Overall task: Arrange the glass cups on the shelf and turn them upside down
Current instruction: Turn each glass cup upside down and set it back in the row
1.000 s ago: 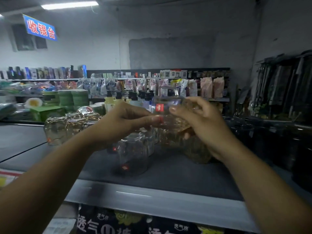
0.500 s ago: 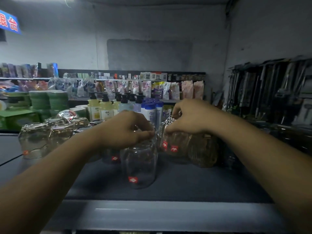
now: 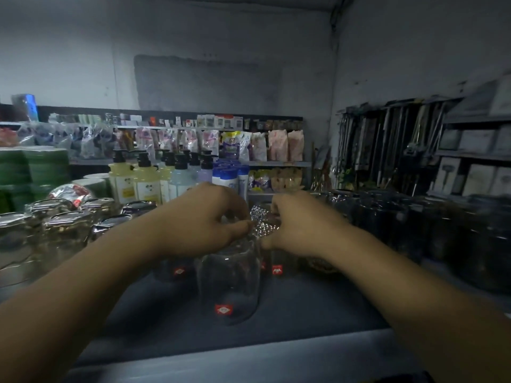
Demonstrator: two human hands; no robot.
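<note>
A clear glass cup [image 3: 229,283] stands upside down on the dark shelf [image 3: 312,308], its red label near the rim. My left hand [image 3: 204,219] lies over its upturned base with the fingers curled round it. Just behind and to the right stands a textured glass cup [image 3: 261,219], also upside down, with a red label low on it. My right hand [image 3: 298,225] grips this cup from the right. The fingertips of both hands nearly meet at the textured base. Several more upturned glass cups [image 3: 63,230] stand in a group at the left.
Dark glassware [image 3: 414,225] crowds the shelf to the right. Pump bottles [image 3: 143,181] and blue-capped bottles stand behind the cups, with packaged goods on a further shelf. Hanging utensils [image 3: 387,150] fill the right wall. The shelf's pale front edge [image 3: 249,357] runs below my arms.
One second ago both hands held the textured cup up in the air. It has come down onto the shelf behind the clear cup, and my left hand has settled on the clear cup.
</note>
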